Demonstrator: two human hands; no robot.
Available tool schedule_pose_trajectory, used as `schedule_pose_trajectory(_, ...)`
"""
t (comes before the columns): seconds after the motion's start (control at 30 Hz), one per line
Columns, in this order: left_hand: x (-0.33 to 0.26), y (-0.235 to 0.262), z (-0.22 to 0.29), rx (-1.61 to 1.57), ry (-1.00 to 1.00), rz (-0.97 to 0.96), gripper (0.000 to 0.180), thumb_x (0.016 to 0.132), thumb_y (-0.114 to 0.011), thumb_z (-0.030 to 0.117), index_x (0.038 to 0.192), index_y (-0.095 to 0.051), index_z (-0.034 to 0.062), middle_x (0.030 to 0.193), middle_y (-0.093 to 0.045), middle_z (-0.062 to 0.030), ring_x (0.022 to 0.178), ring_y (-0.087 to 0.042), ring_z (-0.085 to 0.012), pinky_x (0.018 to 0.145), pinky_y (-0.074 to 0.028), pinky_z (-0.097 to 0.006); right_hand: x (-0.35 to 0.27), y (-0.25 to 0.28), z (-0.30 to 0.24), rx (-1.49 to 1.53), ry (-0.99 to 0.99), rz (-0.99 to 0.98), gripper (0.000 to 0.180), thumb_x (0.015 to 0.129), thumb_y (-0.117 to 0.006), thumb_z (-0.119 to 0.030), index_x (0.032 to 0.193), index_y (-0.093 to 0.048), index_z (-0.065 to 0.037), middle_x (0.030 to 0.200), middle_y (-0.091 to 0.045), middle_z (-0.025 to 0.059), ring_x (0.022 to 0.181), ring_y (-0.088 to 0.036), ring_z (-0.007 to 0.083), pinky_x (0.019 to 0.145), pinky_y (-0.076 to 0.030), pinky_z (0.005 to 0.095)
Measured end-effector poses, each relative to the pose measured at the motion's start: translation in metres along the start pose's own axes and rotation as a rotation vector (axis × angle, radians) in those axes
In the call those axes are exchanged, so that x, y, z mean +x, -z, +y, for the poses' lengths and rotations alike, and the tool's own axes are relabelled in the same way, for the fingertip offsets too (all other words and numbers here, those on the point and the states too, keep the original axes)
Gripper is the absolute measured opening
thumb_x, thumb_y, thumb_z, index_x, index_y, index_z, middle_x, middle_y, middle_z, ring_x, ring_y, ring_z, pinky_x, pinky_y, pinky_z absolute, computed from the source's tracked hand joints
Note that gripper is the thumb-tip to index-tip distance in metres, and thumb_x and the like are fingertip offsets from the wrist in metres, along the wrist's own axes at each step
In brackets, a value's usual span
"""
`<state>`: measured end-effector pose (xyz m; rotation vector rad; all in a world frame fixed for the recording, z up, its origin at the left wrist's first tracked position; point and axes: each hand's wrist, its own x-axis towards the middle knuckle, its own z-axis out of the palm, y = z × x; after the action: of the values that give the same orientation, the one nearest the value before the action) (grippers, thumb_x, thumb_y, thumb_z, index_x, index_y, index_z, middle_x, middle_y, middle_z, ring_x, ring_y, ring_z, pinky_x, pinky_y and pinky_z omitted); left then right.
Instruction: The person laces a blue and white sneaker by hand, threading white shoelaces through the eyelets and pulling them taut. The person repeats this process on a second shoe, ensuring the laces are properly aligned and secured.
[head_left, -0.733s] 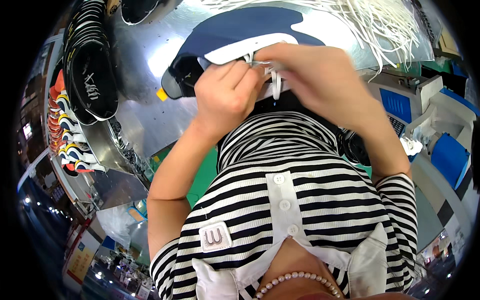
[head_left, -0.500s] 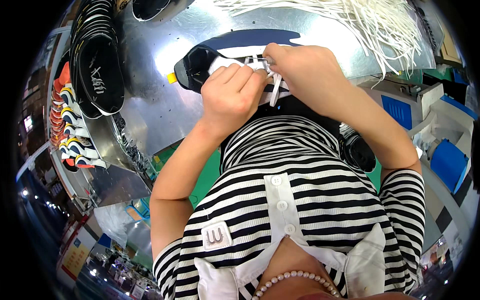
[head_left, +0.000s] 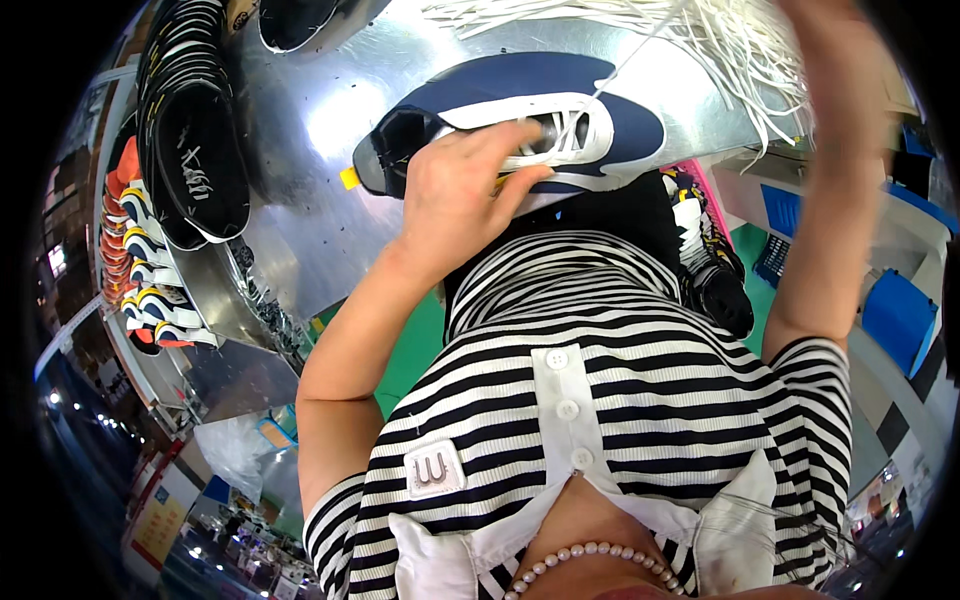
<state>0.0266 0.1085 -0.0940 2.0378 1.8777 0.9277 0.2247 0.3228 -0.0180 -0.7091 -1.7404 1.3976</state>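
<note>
A navy and white sneaker upper (head_left: 635,130) lies on its side on the metal table, toe to the right and a yellow tab at its heel. My left hand (head_left: 460,185) grips it at the throat, thumb on the near eyelet edge and fingers over the tongue. White lacing crosses the eyelets towards the toe. From there one white shoelace (head_left: 640,50) runs taut up and right, out through the top edge. My right hand (head_left: 825,20) is raised high at the upper right, smeared by motion, its fingers cut off by the frame.
Loose white laces (head_left: 740,70) spread over the far right of the metal table (head_left: 300,230). At the left stands a stack of black shoe parts (head_left: 195,150), beside white and orange shoe parts (head_left: 150,265). More shoes (head_left: 715,270) sit below the table's right edge.
My right hand has swung from the eyelets up and to the right, and a lace now stretches that way. My left hand stays at the upper, its fingers less curled.
</note>
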Motion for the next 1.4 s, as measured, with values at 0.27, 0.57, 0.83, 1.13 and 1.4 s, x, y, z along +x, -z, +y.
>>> schedule_pose_trajectory(0.27,0.008,0.005,0.0,-0.294,0.605,0.06,0.066,0.089,-0.07,0.043,0.136,-0.044,0.0048,0.084,-0.07,-0.0205,0.077,-0.069,-0.0357,0.073,-0.053,-0.041,-0.05,-0.094,0.074,0.048,-0.232,-0.304,0.015,0.086,-0.073,-0.01,0.099,-0.071,-0.001,0.089,-0.072,0.0025,0.085,-0.065,0.0073,0.078,-0.052,0.0233)
schedule_pose_trajectory(0.57,0.012,-0.01,0.005,-0.109,0.583,0.191,0.049,0.077,-0.086,0.029,0.109,-0.064,0.0,0.092,-0.073,-0.0085,0.078,-0.065,-0.013,0.074,-0.052,-0.027,-0.054,-0.098,0.074,0.054,-0.193,-0.275,0.023,0.093,-0.067,-0.022,0.105,-0.067,-0.003,0.09,-0.07,0.005,0.079,-0.064,0.0089,0.071,-0.05,0.0248)
schedule_pose_trajectory(0.83,0.006,-0.022,-0.005,-0.144,0.485,0.288,0.04,0.073,-0.082,0.031,0.103,-0.066,0.0091,0.071,-0.069,-0.0095,0.066,-0.062,-0.0303,0.069,-0.05,-0.04,-0.072,-0.072,0.058,-0.339,0.008,-0.3,0.012,0.093,-0.065,-0.014,0.095,-0.059,-0.004,0.072,-0.064,0.0103,0.062,-0.062,0.0253,0.059,-0.048,0.0327)
schedule_pose_trajectory(1.13,0.002,-0.021,-0.001,-0.139,0.445,0.275,0.037,0.079,-0.081,0.014,0.109,-0.063,0.0012,0.086,-0.072,-0.009,0.075,-0.066,-0.0174,0.072,-0.052,-0.03,-0.064,-0.076,0.053,-0.596,0.038,-0.45,0.011,0.093,-0.063,-0.013,0.093,-0.057,-0.003,0.074,-0.065,0.0113,0.064,-0.063,0.027,0.057,-0.047,0.0338)
schedule_pose_trajectory(1.4,0.0,-0.02,-0.003,-0.108,0.37,0.343,0.034,0.082,-0.073,0.008,0.113,-0.061,0.0022,0.092,-0.072,-0.0142,0.076,-0.069,-0.026,0.068,-0.052,-0.034,-0.061,-0.118,0.057,-0.866,0.375,-0.364,0.015,0.083,-0.065,-0.012,0.093,-0.056,-0.004,0.076,-0.066,0.0131,0.069,-0.069,0.0256,0.054,-0.051,0.0351)
